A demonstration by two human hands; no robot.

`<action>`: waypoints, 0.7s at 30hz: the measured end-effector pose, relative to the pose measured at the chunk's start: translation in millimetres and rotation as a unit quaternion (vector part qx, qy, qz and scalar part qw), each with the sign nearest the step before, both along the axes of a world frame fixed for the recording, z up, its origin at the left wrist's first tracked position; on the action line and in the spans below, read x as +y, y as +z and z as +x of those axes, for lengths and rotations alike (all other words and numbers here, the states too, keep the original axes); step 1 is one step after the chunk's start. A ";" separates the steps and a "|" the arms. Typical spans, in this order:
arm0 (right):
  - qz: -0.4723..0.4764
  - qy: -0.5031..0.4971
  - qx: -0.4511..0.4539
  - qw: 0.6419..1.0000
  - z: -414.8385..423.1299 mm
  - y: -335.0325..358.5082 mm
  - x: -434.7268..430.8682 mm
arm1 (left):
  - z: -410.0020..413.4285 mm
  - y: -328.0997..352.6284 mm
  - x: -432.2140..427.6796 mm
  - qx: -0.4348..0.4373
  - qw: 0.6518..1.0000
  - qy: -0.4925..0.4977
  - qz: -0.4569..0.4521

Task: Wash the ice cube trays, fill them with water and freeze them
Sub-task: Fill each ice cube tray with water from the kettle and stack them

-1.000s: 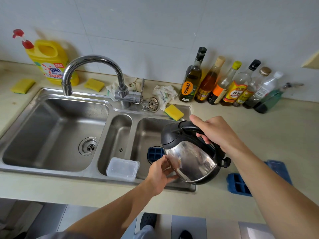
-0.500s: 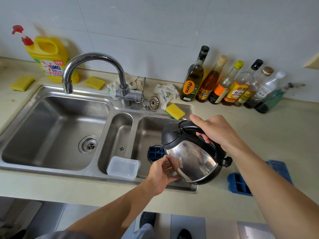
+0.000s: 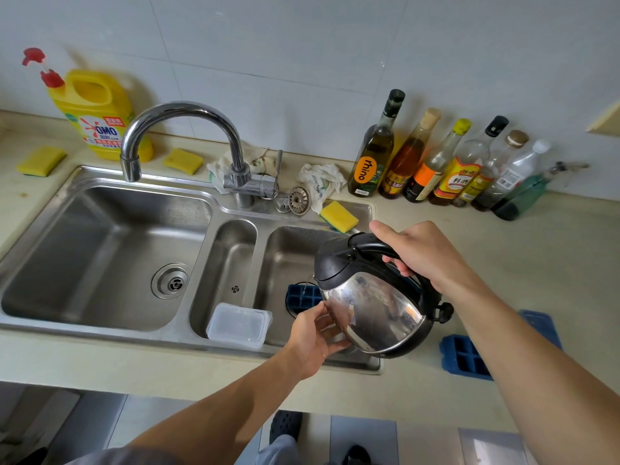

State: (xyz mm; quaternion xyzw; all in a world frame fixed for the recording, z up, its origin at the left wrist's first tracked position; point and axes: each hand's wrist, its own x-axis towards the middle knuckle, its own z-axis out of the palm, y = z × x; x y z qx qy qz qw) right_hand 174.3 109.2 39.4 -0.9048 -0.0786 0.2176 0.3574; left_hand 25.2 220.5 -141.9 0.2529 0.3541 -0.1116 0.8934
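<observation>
Right hand (image 3: 419, 253) grasps the handle of the kettle (image 3: 375, 307); left hand (image 3: 312, 337) cups its lower side. The kettle is tilted left over the right basin (image 3: 285, 253), where a thin stream of water falls into a blue ice cube tray (image 3: 302, 295). A second blue tray (image 3: 464, 359) lies on the counter, right of the sink. A clear plastic container (image 3: 238, 325) sits at the near end of the narrow middle basin.
</observation>
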 end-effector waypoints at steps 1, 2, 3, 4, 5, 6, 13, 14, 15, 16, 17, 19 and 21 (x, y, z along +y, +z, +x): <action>-0.001 0.001 -0.001 1.000 -0.1 0.4 -0.5 | 0.0 0.2 0.0 -0.002 1.000 0.000 -0.001; -0.002 0.002 -0.003 1.000 -0.2 0.6 -0.8 | 0.0 0.3 -0.2 -0.003 1.000 -0.001 -0.002; -0.002 0.001 -0.005 1.000 0.0 0.7 -1.0 | 0.2 0.6 -0.6 -0.004 1.000 -0.002 -0.001; 0.000 -0.001 -0.005 1.000 0.1 0.7 -1.3 | 0.3 1.0 -1.2 -0.004 1.000 -0.001 -0.001; 0.001 -0.002 -0.004 1.000 0.5 0.7 -2.1 | 0.6 1.3 -1.9 -0.003 1.000 0.000 -0.002; 0.001 -0.001 -0.003 1.000 1.1 0.5 -2.6 | 0.7 1.5 -2.5 -0.003 1.000 0.001 -0.003; 0.000 0.001 -0.001 1.000 2.0 3.0 -6.2 | 0.6 2.8 -5.7 -0.009 1.000 -0.001 0.001; 0.000 0.002 -0.002 1.000 1.7 3.8 -6.8 | 0.6 3.0 -6.3 -0.007 1.000 -0.001 0.000; 0.001 0.002 -0.003 1.000 1.3 4.8 -7.5 | 0.6 3.4 -6.8 -0.007 1.000 -0.001 0.000; 0.000 0.002 -0.004 1.000 1.0 5.8 -8.0 | 0.6 3.8 -7.4 -0.008 1.000 -0.001 0.000; -0.004 0.002 -0.005 1.000 0.6 6.8 -8.6 | 0.7 4.3 -8.2 -0.008 1.000 -0.001 0.000; -0.017 0.004 -0.012 1.000 -0.2 9.0 -10.0 | 0.7 6.1 -10.2 -0.007 1.000 -0.001 -0.001; -0.024 0.006 -0.014 1.000 -0.7 11.3 -12.2 | 1.2 8.5 -12.4 -0.005 1.000 -0.003 0.001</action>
